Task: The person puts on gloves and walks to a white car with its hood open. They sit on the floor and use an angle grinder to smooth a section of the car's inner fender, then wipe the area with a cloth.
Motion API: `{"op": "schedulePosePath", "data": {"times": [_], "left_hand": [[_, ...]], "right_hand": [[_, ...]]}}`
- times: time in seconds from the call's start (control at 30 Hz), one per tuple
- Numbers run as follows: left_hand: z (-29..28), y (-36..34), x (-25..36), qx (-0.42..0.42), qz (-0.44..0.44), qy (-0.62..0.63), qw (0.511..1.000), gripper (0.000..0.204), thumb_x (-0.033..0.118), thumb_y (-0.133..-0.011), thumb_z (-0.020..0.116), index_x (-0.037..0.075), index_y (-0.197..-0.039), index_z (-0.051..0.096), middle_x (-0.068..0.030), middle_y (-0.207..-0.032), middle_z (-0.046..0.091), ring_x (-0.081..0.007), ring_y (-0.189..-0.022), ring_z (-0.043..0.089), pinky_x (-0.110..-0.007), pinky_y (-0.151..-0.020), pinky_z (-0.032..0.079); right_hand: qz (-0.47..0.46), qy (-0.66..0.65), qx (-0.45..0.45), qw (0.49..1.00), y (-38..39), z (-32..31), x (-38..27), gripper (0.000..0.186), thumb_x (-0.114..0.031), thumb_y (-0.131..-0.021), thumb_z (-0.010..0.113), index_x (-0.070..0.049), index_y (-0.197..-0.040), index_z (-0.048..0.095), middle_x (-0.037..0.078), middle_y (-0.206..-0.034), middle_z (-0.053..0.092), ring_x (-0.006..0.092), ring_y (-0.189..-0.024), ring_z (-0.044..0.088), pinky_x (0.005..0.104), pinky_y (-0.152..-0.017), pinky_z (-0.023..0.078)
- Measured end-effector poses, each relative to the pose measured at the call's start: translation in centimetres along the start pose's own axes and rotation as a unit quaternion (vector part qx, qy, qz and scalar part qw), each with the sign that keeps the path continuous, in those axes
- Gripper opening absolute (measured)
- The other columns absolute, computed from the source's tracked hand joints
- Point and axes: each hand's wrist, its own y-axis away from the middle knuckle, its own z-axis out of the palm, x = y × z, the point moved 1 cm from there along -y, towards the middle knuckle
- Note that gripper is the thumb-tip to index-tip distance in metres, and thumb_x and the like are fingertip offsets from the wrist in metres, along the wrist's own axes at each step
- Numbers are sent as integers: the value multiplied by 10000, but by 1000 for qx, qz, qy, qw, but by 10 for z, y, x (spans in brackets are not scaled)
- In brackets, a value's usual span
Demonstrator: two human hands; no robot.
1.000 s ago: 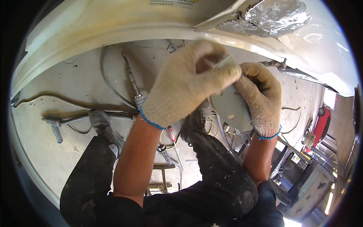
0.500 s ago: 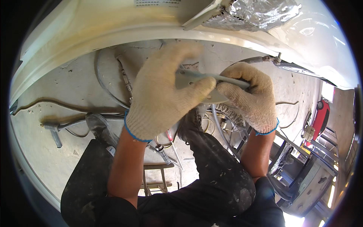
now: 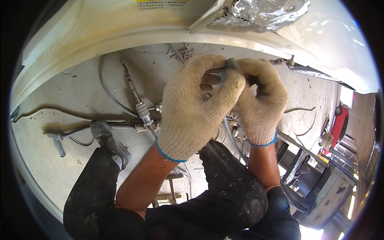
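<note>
In off-white knit gloves with blue cuffs, my hands meet in front of the white panel. My left hand (image 3: 196,108) has its thumb and curled fingers closed at a thin grey-green sheet, which looks like a sanding disc (image 3: 232,66). My right hand (image 3: 262,100) pinches beside it, thumb and fingers bent together, somewhat blurred. Only a small edge of the disc shows between the two gloves; the rest is hidden behind my fingers.
A curved white car body panel (image 3: 132,44) spans the top, with a torn silvery sheet (image 3: 260,16) on it. On the concrete lie a long metal tool (image 3: 138,100), hoses (image 3: 60,112), a hammer (image 3: 56,140) and several small metal pieces (image 3: 184,52). A red car (image 3: 340,124) stands far right.
My left hand has moved right and slightly lower, up against my right hand. The disc, broad and showing holes before, is now mostly hidden between the gloves.
</note>
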Motion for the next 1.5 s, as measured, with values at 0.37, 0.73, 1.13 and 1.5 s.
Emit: {"op": "schedulePosePath", "data": {"times": [0.37,0.73,1.13,1.5], "left_hand": [[-16,-28,21,-29,55,-74,995,169,126,-950,622,-10,-1035,675,-15,-907,651,-60,-802,554,-227,-727,465],[-14,-43,27,-28,-11,61,998,197,136,-898,678,26,-1061,681,-22,-957,664,-78,-886,599,-221,-769,481],[-18,-43,16,38,-14,70,997,314,240,-855,722,44,-1095,675,-27,-977,650,-101,-853,613,-253,-751,493],[-16,-44,31,56,-10,3,998,213,207,-875,697,41,-1008,682,-14,-910,645,-80,-812,598,-227,-713,473]], "right_hand": [[41,-8,-79,996,-16,-23,-10,275,-176,-860,718,18,-1053,689,78,-922,672,139,-851,616,299,-750,507],[159,-160,-76,971,-15,-11,-21,200,-158,-906,665,36,-953,683,24,-754,650,49,-668,559,219,-597,459],[187,-198,-68,960,-17,2,-21,241,-200,-923,639,37,-955,673,-10,-729,602,36,-671,511,221,-593,440],[218,-243,-60,943,-18,9,-29,265,-236,-941,612,17,-893,668,-33,-690,565,28,-625,469,224,-556,408]]}}
